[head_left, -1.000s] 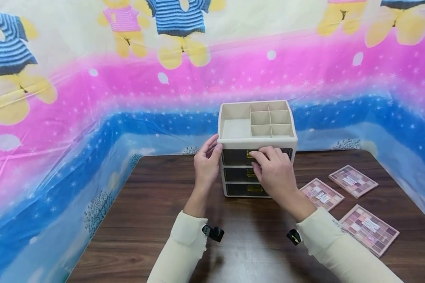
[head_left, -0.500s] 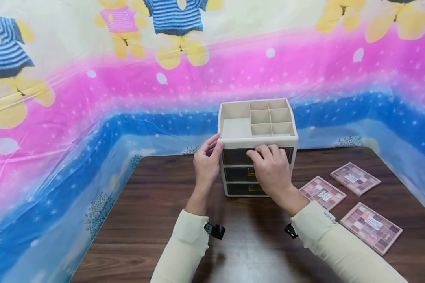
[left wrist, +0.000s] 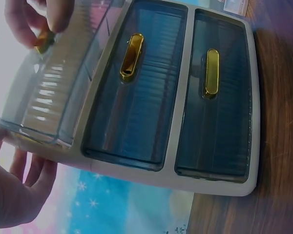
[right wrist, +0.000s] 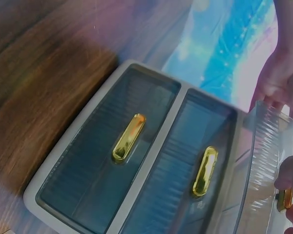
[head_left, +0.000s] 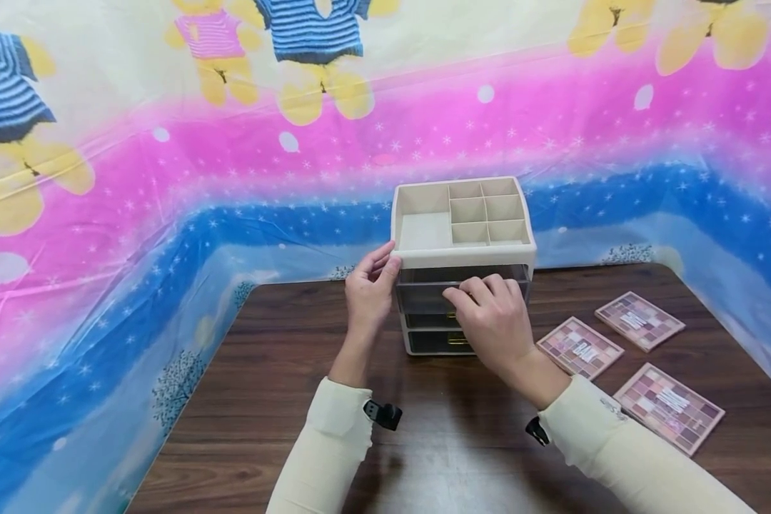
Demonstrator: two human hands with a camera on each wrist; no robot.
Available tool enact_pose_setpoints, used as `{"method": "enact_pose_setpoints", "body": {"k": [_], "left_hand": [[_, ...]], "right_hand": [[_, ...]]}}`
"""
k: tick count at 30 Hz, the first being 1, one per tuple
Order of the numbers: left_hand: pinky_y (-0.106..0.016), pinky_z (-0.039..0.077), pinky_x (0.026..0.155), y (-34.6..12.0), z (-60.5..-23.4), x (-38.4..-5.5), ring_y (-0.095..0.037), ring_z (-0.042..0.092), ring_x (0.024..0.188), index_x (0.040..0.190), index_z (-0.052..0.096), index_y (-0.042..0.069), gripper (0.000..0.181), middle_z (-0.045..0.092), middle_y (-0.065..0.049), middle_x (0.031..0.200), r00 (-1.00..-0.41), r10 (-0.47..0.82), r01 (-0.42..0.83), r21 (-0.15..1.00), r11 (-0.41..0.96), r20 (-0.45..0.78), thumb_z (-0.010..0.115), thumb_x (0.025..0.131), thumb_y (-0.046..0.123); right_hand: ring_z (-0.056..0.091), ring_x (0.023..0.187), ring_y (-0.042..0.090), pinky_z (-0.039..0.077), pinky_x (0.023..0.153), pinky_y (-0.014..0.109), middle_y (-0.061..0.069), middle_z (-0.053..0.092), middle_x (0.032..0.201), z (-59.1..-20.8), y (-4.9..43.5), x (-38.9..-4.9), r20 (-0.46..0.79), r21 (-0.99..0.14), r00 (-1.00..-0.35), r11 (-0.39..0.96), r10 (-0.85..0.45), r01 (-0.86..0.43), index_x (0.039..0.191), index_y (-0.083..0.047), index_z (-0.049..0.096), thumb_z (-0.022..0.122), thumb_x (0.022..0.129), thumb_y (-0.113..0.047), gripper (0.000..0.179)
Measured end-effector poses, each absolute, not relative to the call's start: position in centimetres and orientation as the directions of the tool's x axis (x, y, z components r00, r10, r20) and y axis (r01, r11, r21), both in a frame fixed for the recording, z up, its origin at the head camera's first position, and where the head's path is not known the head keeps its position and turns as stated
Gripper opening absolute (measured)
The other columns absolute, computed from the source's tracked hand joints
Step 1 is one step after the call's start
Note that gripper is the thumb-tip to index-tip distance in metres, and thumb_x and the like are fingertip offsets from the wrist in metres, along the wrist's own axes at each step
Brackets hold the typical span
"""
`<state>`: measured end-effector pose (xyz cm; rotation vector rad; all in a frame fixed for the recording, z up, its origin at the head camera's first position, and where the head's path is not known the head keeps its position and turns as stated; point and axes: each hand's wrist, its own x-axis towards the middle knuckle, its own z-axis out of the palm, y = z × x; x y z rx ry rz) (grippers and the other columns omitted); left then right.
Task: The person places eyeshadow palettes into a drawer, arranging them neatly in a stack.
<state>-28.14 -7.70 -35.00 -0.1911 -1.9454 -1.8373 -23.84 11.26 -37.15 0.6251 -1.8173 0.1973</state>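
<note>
A cream drawer organizer (head_left: 462, 253) with three clear-fronted drawers and an open compartment tray on top stands on the table. Its top drawer (head_left: 424, 296) is pulled partway out. My right hand (head_left: 496, 321) pinches that drawer's gold handle (left wrist: 45, 41), which shows between the fingertips in the left wrist view. Against the organizer's left side, near the upper front corner, rests my left hand (head_left: 370, 293), fingers along the side and thumb at the front edge. The middle drawer (right wrist: 185, 146) and bottom drawer (right wrist: 112, 141) are closed, each with a gold handle.
On the wooden table (head_left: 263, 400), right of the organizer, lie three pink eyeshadow palettes: one nearest the organizer (head_left: 580, 348), a palette farther back (head_left: 640, 321) and a palette closer in front (head_left: 670, 408). A patterned cloth (head_left: 295, 228) hangs behind the table.
The top drawer was closed and has slid out toward me, drawn by my right hand on its handle. My left hand has stayed against the organizer's side.
</note>
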Motion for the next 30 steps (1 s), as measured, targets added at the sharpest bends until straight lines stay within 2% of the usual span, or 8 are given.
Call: {"method": "enact_pose_setpoints", "body": {"k": [12, 19, 23, 25, 30], "left_hand": [[-0.026, 0.057, 0.087, -8.1, -34.9, -28.2, -0.020, 0.068, 0.104, 0.127, 0.073, 0.017, 0.031, 0.074, -0.011, 0.121, -0.899, -0.158, 0.392, 0.911, 0.128, 0.409, 0.071, 0.097, 0.024], [-0.024, 0.056, 0.084, -8.1, -34.8, -28.4, -0.021, 0.069, 0.103, 0.127, 0.072, 0.015, 0.031, 0.074, -0.012, 0.120, -0.896, -0.143, 0.404, 0.905, 0.136, 0.421, 0.071, 0.097, 0.023], [-0.023, 0.055, 0.083, -8.1, -34.8, -28.6, -0.021, 0.069, 0.103, 0.128, 0.072, 0.013, 0.032, 0.074, -0.013, 0.120, -0.889, -0.129, 0.421, 0.895, 0.149, 0.439, 0.071, 0.097, 0.022], [-0.021, 0.055, 0.082, -8.2, -34.8, -28.6, -0.021, 0.069, 0.102, 0.127, 0.073, 0.013, 0.031, 0.074, -0.014, 0.119, -0.885, -0.130, 0.428, 0.892, 0.146, 0.446, 0.072, 0.097, 0.021], [-0.018, 0.054, 0.080, -8.2, -34.9, -28.4, -0.022, 0.069, 0.101, 0.125, 0.073, 0.011, 0.030, 0.075, -0.016, 0.118, -0.882, -0.146, 0.432, 0.893, 0.126, 0.448, 0.073, 0.096, 0.019]], "right_hand": [[0.056, 0.066, 0.028, 0.040, 0.056, 0.042, 0.004, 0.066, 0.078, -37.0, 11.1, -20.6, 0.933, 0.242, -0.103, 0.816, -0.344, -0.525, 0.087, -0.011, 0.076, 0.066, 0.090, -0.006, 0.012], [0.053, 0.063, 0.026, 0.038, 0.054, 0.040, 0.002, 0.064, 0.075, -37.0, 11.2, -18.8, 0.941, 0.258, -0.049, 0.804, -0.334, -0.536, 0.083, -0.011, 0.075, 0.063, 0.095, -0.008, 0.018], [0.053, 0.062, 0.025, 0.038, 0.054, 0.040, 0.001, 0.063, 0.074, -37.0, 11.3, -17.8, 0.947, 0.261, -0.015, 0.791, -0.322, -0.553, 0.082, -0.012, 0.075, 0.063, 0.093, -0.006, 0.017], [0.052, 0.062, 0.024, 0.038, 0.054, 0.040, 0.001, 0.063, 0.073, -37.0, 11.2, -17.4, 0.947, 0.264, -0.005, 0.787, -0.321, -0.558, 0.081, -0.011, 0.074, 0.062, 0.093, -0.006, 0.017], [0.053, 0.063, 0.023, 0.038, 0.055, 0.039, 0.001, 0.063, 0.074, -37.3, 11.0, -16.8, 0.944, 0.263, -0.020, 0.787, -0.330, -0.558, 0.081, -0.011, 0.074, 0.057, 0.102, -0.012, 0.026]]}}
